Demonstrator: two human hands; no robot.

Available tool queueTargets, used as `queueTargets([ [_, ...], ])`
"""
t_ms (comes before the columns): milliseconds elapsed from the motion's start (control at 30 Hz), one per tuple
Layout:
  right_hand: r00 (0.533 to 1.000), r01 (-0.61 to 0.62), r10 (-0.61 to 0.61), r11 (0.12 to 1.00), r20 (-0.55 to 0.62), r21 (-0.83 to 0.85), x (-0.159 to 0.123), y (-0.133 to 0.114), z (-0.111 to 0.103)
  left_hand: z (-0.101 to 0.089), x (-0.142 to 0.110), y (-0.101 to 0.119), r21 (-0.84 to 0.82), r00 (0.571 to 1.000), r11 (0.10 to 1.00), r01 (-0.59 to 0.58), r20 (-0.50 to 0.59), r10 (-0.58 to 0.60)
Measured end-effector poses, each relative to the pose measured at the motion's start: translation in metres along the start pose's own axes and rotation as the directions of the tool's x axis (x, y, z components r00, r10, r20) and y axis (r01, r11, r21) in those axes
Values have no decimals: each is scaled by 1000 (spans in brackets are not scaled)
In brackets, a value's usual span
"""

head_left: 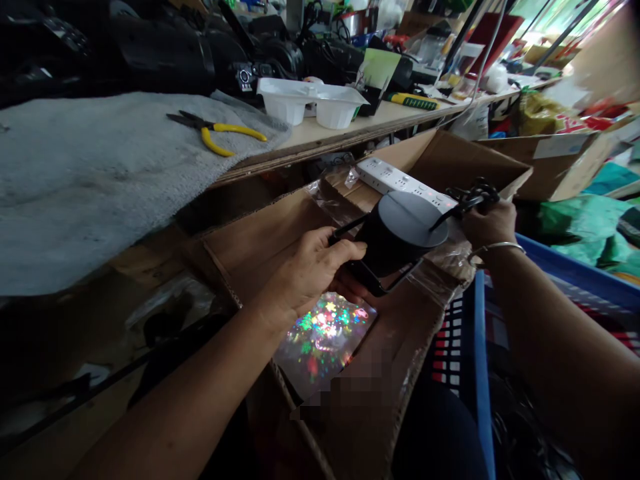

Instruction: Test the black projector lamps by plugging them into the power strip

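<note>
My left hand is closed around the side of a black cylindrical projector light with a grey end face and a thin black bracket. From its underside, coloured star and dot patterns fall on a pale sheet lying in an open cardboard box. A black power cord runs from the grey end to my right hand, which grips the coiled cord. Beyond the light, a white power strip lies across the box's far part, partly hidden by the light.
On the bench to the left, yellow-handled pliers rest on a grey cloth. White plastic cups and a yellow-green utility knife sit near its edge. A blue plastic basket stands right of the box, with another carton behind.
</note>
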State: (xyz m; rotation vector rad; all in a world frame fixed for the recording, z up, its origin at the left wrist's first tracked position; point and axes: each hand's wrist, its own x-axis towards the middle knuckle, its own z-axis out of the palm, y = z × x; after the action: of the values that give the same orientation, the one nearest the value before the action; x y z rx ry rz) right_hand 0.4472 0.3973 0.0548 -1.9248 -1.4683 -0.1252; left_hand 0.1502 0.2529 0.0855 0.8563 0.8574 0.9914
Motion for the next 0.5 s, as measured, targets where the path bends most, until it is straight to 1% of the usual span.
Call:
queueTargets([
  [133,999,-33,33,999,-2,13,-2,-3,-1,0,0,1,10,1000,1000,14,-13,-14],
  [333,998,-59,58,998,8,36,-1,-3,0,0,0,0,19,1000,1000,11,-1,-11],
  [500,999,-39,40,999,-2,37,-1,0,1,0,0,0,25,1000,1000,19,-7,-19],
])
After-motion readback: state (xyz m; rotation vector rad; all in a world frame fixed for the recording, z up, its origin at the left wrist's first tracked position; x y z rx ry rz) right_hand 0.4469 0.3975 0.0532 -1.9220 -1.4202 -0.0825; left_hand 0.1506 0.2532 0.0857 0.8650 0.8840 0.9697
